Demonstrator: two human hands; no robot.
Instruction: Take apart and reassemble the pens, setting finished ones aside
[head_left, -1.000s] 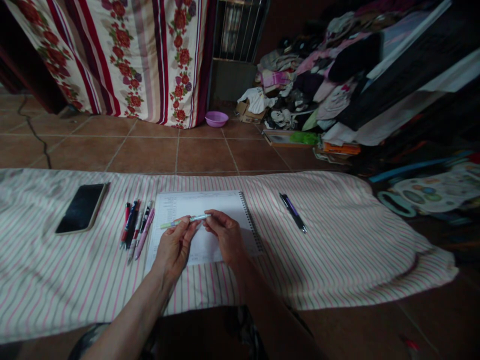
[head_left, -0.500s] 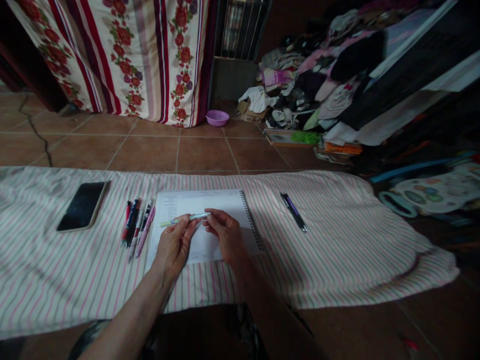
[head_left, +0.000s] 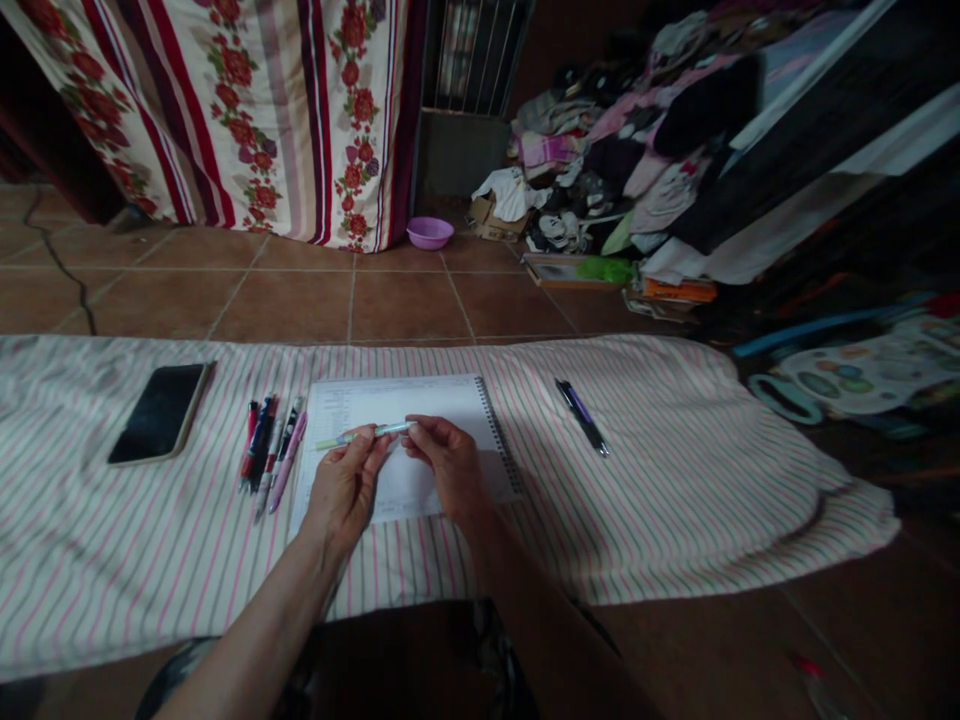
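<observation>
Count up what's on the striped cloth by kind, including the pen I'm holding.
Phone: 1
Notebook: 1
Pens: 7 (bunch of about 5, green pen held by left hand and right hand, dark pen at right)
Total: about 9

Dim room with a brown tiled floor [head_left: 405,300], a floral striped curtain [head_left: 247,110] at the back, and heaped clothes [head_left: 615,150] on the right.
</observation>
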